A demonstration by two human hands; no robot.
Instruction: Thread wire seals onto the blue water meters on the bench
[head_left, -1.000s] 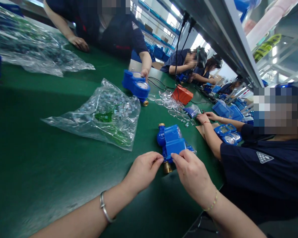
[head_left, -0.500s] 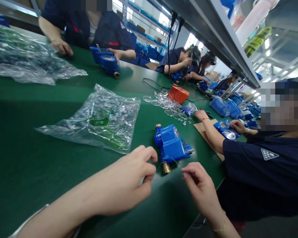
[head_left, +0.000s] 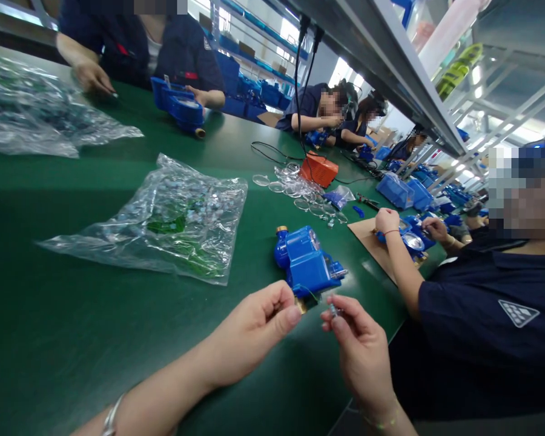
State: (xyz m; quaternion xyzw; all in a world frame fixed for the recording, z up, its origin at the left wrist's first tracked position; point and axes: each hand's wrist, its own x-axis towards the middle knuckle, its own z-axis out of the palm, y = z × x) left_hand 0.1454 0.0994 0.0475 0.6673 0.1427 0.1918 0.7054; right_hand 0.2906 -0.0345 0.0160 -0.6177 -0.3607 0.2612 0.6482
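Note:
A blue meter (head_left: 306, 257) with brass ends lies on the green table (head_left: 95, 327) in front of me. A thin green wire (head_left: 312, 293) loops from its near end. My left hand (head_left: 263, 327) is closed in a pinch beside the near brass end; whatever its fingertips hold is too small to make out. To the right of that end, my right hand (head_left: 361, 342) pinches a small clear piece (head_left: 333, 310) between thumb and fingers.
A clear bag of small parts (head_left: 186, 224) lies left of the meter, another bag (head_left: 40, 109) farther left. Beyond are clear rings (head_left: 295, 184), an orange box (head_left: 318, 169) and pliers (head_left: 367, 200). A co-worker's arm (head_left: 402, 260) reaches over cardboard (head_left: 363, 233) at right.
My left fingers have closed into a pinch near the brass end. The small clear piece now shows in my right fingers. The co-worker's hand at right has moved to a blue meter.

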